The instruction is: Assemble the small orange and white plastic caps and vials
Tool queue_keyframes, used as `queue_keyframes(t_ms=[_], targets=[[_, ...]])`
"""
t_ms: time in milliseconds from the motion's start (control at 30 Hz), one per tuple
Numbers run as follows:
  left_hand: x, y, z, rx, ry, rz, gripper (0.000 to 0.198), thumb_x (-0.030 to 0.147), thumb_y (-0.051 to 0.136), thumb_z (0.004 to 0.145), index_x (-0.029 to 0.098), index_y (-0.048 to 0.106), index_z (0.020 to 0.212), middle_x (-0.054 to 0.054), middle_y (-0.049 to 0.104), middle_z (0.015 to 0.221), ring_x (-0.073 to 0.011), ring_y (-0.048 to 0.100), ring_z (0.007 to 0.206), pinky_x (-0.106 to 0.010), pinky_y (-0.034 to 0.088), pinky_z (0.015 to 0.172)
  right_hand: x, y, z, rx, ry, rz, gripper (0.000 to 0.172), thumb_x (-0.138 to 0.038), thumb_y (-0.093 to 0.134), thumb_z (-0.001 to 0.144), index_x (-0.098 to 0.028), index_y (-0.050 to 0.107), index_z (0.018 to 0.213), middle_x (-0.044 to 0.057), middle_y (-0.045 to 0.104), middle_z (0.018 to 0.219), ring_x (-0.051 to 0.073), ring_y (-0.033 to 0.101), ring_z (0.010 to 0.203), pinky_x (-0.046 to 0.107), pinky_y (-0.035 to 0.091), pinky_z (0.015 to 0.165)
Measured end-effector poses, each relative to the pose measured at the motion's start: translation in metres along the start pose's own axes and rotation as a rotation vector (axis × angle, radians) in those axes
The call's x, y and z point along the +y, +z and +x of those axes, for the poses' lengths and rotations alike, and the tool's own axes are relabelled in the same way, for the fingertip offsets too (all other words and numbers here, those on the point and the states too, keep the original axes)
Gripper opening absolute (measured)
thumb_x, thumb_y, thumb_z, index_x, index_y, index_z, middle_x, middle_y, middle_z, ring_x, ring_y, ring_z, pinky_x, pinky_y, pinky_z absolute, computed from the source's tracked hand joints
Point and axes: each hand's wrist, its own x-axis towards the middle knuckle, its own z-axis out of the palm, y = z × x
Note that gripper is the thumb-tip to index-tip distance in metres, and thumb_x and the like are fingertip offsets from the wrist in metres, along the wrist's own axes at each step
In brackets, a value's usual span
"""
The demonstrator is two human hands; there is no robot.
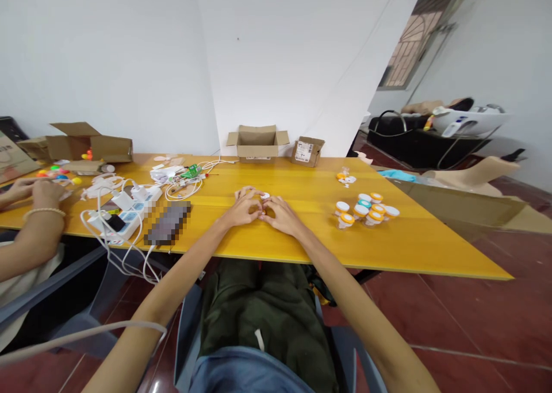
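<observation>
Yellow wooden surface [422, 238]: hands [282, 215] together near its front edge, pinching a small round white piece [265, 196]; orange-and-white-lidded clear containers [361, 210] rightward.

Glossy yellow wood-look tabletop [425, 238], small round white piece [265, 196] of smooth-looking plastic, round white-and-orange caps [375, 215], smooth plastic from here, open brown box [257, 151] of matt cardboard, dark green trousers [287, 318] in matt cloth, dark red floor tiles [431, 318] with a sheen

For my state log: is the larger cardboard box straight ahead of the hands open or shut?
Open: the cardboard box has its side flaps spread outward, and its inside shows between them.
</observation>
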Motion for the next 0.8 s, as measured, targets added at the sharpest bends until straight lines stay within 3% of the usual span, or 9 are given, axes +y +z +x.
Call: queue_keyframes(t_ms=[800], targets=[[0.0005, -0.0015, 0.0009, 0.005, -0.019, 0.006, 0.018, 0.030, 0.059, 0.088, 0.026, 0.075, 0.082, -0.004, 0.061, 0.137, -0.0339, 0.037, 0.135, -0.057, 0.027, 0.111, -0.0021, -0.0027, -0.0005, -0.004, 0.000, -0.015, 0.010, -0.035, 0.068, 0.088, -0.025, 0.064, 0.087, 0.008, 0.066, 0.113, 0.027, 0.060, 0.107, 0.045, 0.049, 0.093]])
